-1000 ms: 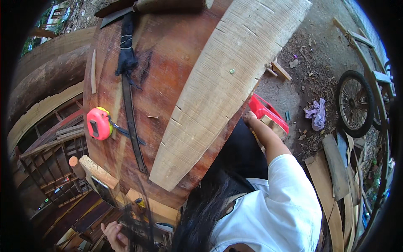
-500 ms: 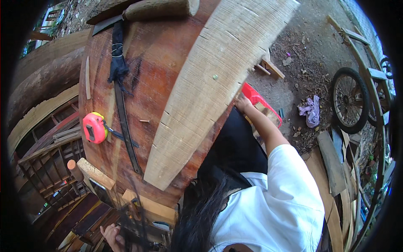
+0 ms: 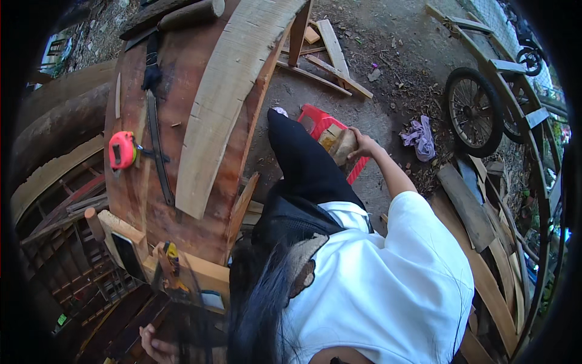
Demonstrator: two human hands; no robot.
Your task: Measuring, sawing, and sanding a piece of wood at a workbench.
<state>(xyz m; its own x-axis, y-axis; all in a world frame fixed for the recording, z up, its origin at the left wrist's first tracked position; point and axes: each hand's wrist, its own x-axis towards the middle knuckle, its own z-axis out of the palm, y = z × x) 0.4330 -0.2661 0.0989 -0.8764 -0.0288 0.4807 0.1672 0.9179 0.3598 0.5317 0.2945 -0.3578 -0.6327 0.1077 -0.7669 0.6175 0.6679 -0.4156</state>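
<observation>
My right hand grips a rough wooden block resting on a red plastic stool, beside my black-trousered leg. My left hand is low at the left, fingers loosely curved and apart, partly behind dark hair. To the left is a reddish plywood worktop bearing a long pale board, a pink tape measure, a dark long blade and a log piece. A phone and a yellow tool sit at its near end.
Wooden offcuts lie on the ground ahead. At the right are a lilac cloth, a spoked wheel on a wooden frame and stacked planks. Timber and logs lie at the left.
My view has swung right, so the worktop sits further left. More of the stool, my leg and the wooden block in my right hand now shows.
</observation>
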